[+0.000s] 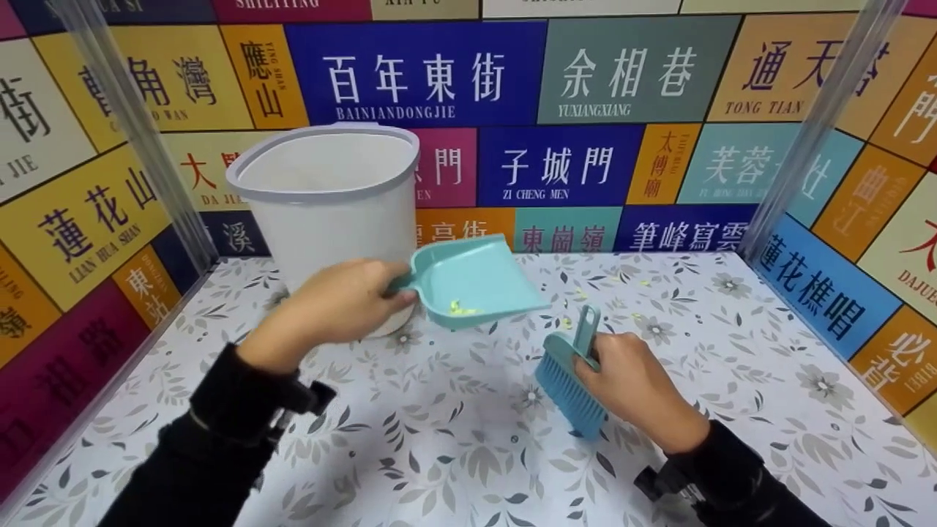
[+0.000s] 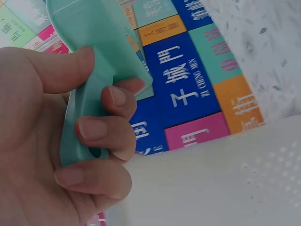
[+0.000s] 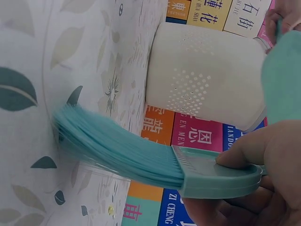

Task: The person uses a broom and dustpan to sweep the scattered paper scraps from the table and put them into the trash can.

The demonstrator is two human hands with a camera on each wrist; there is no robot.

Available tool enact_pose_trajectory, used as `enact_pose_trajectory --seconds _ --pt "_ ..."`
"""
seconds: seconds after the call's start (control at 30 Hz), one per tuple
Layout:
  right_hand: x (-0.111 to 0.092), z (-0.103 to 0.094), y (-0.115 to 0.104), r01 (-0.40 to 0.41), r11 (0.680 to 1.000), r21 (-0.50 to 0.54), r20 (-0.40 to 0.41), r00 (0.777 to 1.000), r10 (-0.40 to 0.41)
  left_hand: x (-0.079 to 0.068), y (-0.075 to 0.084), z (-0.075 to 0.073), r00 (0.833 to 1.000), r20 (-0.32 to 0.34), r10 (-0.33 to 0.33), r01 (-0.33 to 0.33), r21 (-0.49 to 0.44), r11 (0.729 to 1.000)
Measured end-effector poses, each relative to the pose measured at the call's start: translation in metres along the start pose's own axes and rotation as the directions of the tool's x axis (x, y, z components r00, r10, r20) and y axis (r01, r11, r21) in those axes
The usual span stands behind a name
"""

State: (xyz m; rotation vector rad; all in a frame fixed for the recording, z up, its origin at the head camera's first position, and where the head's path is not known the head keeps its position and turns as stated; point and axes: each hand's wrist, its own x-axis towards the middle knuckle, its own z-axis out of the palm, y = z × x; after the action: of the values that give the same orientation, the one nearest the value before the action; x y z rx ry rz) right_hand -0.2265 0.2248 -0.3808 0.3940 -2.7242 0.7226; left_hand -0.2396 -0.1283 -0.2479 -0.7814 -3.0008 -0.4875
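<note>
My left hand [image 1: 344,304] grips the handle of a teal dustpan [image 1: 476,274], its fingers curled round it in the left wrist view. The dustpan is held up off the table, in front of the white bin's right side. Small yellow-green scraps [image 1: 460,308] lie in the pan near the handle end. My right hand [image 1: 633,377] holds a teal hand brush [image 1: 575,380] by its body, bristles [image 3: 117,146] pointing down. In the right wrist view the bristle tips meet the tabletop and bend.
A white bin [image 1: 337,219] with a grey rim and small holes in its side stands at the back left. More yellow scraps [image 1: 639,316] are scattered on the flower-patterned table [image 1: 468,454] behind the brush. Walls of coloured signs [image 1: 578,165] enclose the back and sides.
</note>
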Motion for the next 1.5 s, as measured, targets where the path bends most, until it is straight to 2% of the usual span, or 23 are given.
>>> enact_pose_trajectory --seconds 0.23,0.37,0.57,0.7,0.8,0.93,1.13,1.27,1.5 --pt "0.002 -0.001 0.002 0.012 1.000 0.009 -0.004 1.000 -0.012 0.002 0.007 -0.055 1.000 -0.006 -0.023 0.023 -0.036 0.999" --pt "0.001 0.000 0.001 0.013 1.000 0.019 -0.002 1.000 -0.013 0.005 0.004 -0.085 0.998 -0.013 -0.055 0.055 -0.036 0.998" --pt "0.000 0.003 0.002 0.018 1.000 0.014 -0.021 1.000 -0.018 0.015 -0.020 -0.124 0.987 -0.049 -0.151 0.151 -0.002 0.989" --pt "0.000 0.003 0.002 0.013 1.000 0.007 -0.024 1.000 -0.013 0.018 -0.040 -0.140 0.967 -0.082 -0.241 0.242 0.013 0.970" --pt "0.000 0.003 0.001 0.020 1.000 -0.005 -0.027 0.999 -0.020 0.019 -0.054 -0.147 0.938 -0.113 -0.328 0.335 0.046 0.941" --pt "0.000 0.001 0.000 0.025 1.000 -0.014 -0.024 0.999 -0.025 0.020 -0.068 -0.150 0.898 -0.154 -0.411 0.433 0.150 0.889" --pt "0.001 0.000 0.001 0.013 1.000 -0.018 -0.017 1.000 -0.013 0.024 -0.082 -0.150 0.865 -0.237 -0.443 0.496 0.255 0.830" --pt "0.002 0.001 0.001 0.002 1.000 -0.015 -0.012 1.000 -0.002 0.028 -0.089 -0.148 0.857 -0.274 -0.437 0.509 0.320 0.799" --pt "0.001 0.003 0.001 0.018 1.000 -0.008 -0.021 1.000 -0.018 0.031 -0.092 -0.146 0.865 -0.310 -0.395 0.500 0.460 0.733"
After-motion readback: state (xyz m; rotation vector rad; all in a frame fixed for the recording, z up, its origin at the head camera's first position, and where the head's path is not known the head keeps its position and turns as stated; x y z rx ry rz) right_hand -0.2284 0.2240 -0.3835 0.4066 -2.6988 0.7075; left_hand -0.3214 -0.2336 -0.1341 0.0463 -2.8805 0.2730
